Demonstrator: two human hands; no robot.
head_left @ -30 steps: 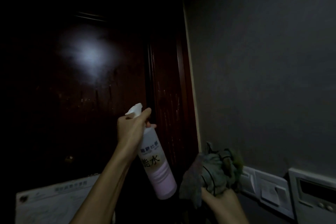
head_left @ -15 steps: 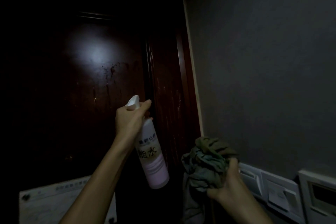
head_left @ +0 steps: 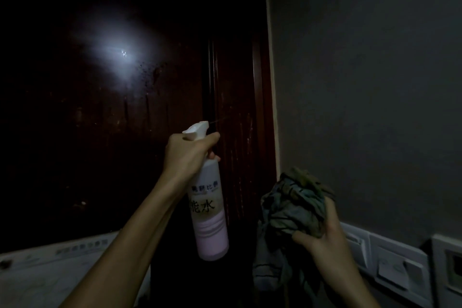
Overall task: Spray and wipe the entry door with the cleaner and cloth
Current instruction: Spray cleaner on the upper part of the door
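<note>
Left hand (head_left: 186,155): wrapped tight round the neck of the spray bottle (head_left: 208,207), forefinger over the trigger, raised at centre frame.
Spray bottle: white head at 12 o'clock, pink base at 6; thin jet leaving the nozzle toward 2 o'clock, onto the door (head_left: 125,112).
Right hand (head_left: 322,245): at 4 o'clock from the bottle, fingers closed on the bunched cloth (head_left: 290,207), a tail of it hanging down.
Door: dark wood, glare spot at 11 o'clock, droplets and run marks beside it.
Door frame (head_left: 260,107): just right of the nozzle, streaked.
Wall (head_left: 370,82): grey, at 3 o'clock.
Switch plates (head_left: 397,267): on the wall at 4 o'clock, behind the right hand.
Notice sheet (head_left: 50,270): pale, at 8 o'clock, print unreadable.
</note>
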